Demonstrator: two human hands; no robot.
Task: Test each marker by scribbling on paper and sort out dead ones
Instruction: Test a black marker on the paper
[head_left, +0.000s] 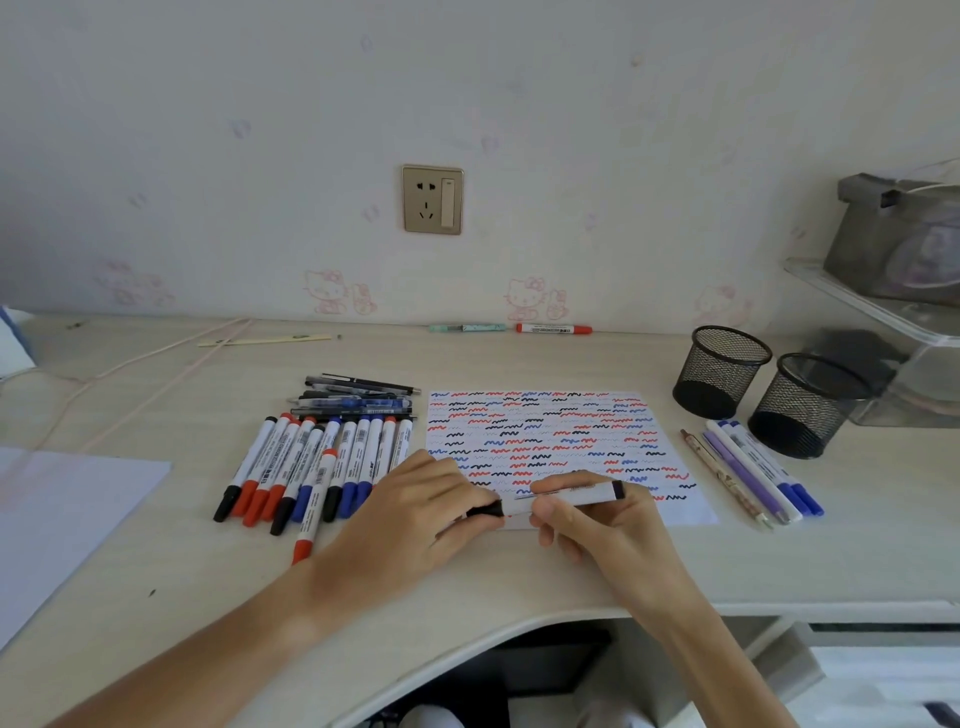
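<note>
Both hands are holding one white marker with a black cap (550, 499) over the near edge of the white paper sheet full of red, blue and black scribbles (558, 441). The left hand (415, 512) is pinching the black cap end, and the right hand (597, 519) is gripping the white barrel with curled fingers. A row of white markers with red, blue and black caps (311, 467) is lying left of the paper on the pale wooden desk (467, 587). Two black mesh cups (758, 387) are standing at the right.
</note>
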